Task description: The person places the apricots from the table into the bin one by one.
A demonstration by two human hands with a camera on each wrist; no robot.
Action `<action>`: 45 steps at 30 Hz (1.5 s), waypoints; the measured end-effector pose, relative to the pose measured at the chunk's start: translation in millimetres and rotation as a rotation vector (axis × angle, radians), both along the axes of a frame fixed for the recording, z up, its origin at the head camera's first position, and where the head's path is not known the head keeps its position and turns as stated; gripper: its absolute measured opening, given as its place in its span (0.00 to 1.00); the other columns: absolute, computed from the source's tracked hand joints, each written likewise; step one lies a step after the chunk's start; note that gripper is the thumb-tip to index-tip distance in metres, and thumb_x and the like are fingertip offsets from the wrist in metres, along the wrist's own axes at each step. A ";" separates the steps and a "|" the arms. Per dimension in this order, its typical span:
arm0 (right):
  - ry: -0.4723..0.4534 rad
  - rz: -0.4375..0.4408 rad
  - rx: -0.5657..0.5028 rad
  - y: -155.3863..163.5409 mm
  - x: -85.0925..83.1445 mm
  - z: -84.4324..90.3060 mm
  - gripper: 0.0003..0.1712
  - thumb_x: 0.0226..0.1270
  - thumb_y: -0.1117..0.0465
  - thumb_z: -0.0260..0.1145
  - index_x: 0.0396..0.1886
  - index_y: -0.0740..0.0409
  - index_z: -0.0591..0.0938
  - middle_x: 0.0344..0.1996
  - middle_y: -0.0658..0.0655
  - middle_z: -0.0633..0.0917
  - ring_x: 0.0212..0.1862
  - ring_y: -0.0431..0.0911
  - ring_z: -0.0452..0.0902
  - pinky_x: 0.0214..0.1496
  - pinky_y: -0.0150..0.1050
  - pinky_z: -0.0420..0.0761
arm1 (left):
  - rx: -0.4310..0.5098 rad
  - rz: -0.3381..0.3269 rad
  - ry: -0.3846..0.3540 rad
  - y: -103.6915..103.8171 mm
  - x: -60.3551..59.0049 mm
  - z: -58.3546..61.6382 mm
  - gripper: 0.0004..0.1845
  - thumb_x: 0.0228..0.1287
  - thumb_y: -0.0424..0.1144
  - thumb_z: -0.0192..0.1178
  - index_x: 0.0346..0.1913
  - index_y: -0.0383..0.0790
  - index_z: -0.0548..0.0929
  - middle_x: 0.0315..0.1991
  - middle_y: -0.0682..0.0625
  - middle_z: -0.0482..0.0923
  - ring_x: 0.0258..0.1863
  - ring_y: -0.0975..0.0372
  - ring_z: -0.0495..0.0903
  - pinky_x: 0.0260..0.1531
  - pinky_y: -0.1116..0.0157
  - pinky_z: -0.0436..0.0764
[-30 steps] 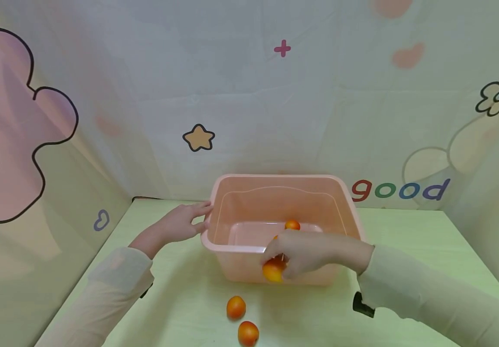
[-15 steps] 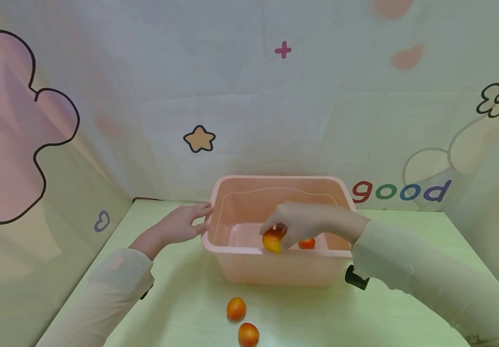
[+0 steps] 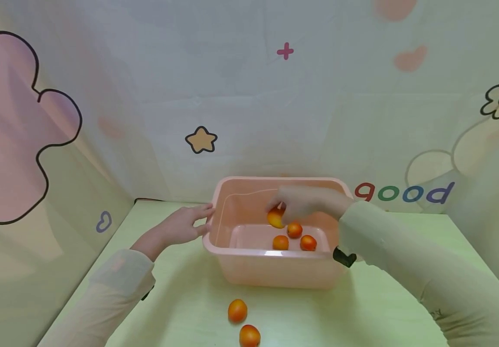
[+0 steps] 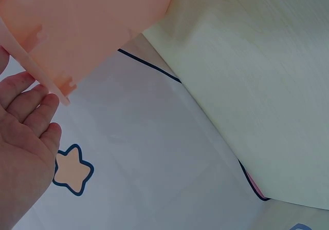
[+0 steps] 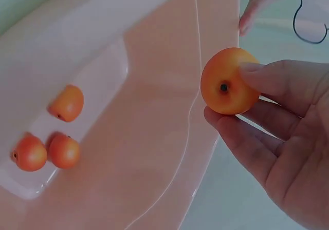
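A pink plastic bin [image 3: 275, 271] stands upright on the table. Held over its inside is an orange-yellow fruit [image 3: 275, 219] with a dark stem dot, pinched between the thumb and fingers of my right hand [image 3: 300, 202]. The right wrist view shows that fruit well above the bin floor, where three similar fruits lie: one front left [image 3: 280, 243], one behind it [image 3: 295, 230] and one on the right [image 3: 308, 243]. My left hand [image 3: 179, 225] touches the bin's left rim with nearly straight fingers [image 4: 38, 119], from the outer side.
Two more orange fruits, one nearer the bin [image 3: 237, 311] and one closer to me [image 3: 249, 336], lie on the pale green table [image 3: 180, 289] in front. A printed curtain [image 3: 249, 120] hangs right behind the bin and along the sides.
My right hand has carried its fruit from in front of the bin, up over the front rim and further back inside. The left hand stays at the rim.
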State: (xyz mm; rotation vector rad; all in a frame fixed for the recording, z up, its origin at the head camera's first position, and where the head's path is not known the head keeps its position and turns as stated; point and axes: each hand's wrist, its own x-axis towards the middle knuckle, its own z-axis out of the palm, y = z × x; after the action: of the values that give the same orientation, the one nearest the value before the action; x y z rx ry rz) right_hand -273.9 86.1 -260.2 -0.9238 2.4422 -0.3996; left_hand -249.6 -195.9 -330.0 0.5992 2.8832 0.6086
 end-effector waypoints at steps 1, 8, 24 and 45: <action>-0.010 -0.034 0.006 0.2 -0.7 0.7 0.12 0.50 0.72 0.52 0.22 0.50 0.76 0.18 0.48 0.70 0.26 0.42 0.67 0.28 0.31 0.64 | 0.001 0.002 -0.002 -0.1 0.2 0.2 0.29 0.62 0.46 0.51 0.64 0.41 0.61 0.67 0.46 0.56 0.64 0.49 0.58 0.59 0.47 0.61; -0.172 -0.326 -0.059 1.9 -13.3 -6.1 0.20 0.50 0.72 0.52 0.37 0.45 0.78 0.37 0.52 0.75 0.49 0.49 0.65 0.42 0.39 0.69 | -0.007 -0.008 0.002 -0.2 -0.5 -0.3 0.29 0.63 0.47 0.50 0.64 0.41 0.61 0.67 0.46 0.56 0.64 0.49 0.57 0.59 0.47 0.61; -0.246 -0.418 -0.162 11.0 -60.3 -44.4 0.20 0.50 0.72 0.57 0.43 0.52 0.77 0.41 0.53 0.74 0.50 0.50 0.64 0.43 0.39 0.73 | -0.001 0.002 -0.015 1.7 -1.7 0.8 0.29 0.63 0.47 0.50 0.65 0.43 0.60 0.67 0.48 0.55 0.65 0.50 0.57 0.59 0.48 0.61; -0.500 -0.807 -0.248 -1.5 -57.2 -83.3 0.23 0.49 0.68 0.61 0.48 0.50 0.75 0.45 0.57 0.73 0.53 0.56 0.62 0.30 0.52 0.76 | 0.005 0.014 -0.021 -0.1 -0.4 -0.1 0.29 0.62 0.48 0.50 0.65 0.44 0.60 0.67 0.48 0.54 0.65 0.50 0.56 0.60 0.47 0.60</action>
State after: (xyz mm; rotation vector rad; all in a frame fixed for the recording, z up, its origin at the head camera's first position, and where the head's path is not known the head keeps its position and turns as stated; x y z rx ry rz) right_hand -331.1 84.6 -343.5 0.1413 2.2021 -1.0777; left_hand -250.0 -196.0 -330.1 0.5706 2.8690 0.6204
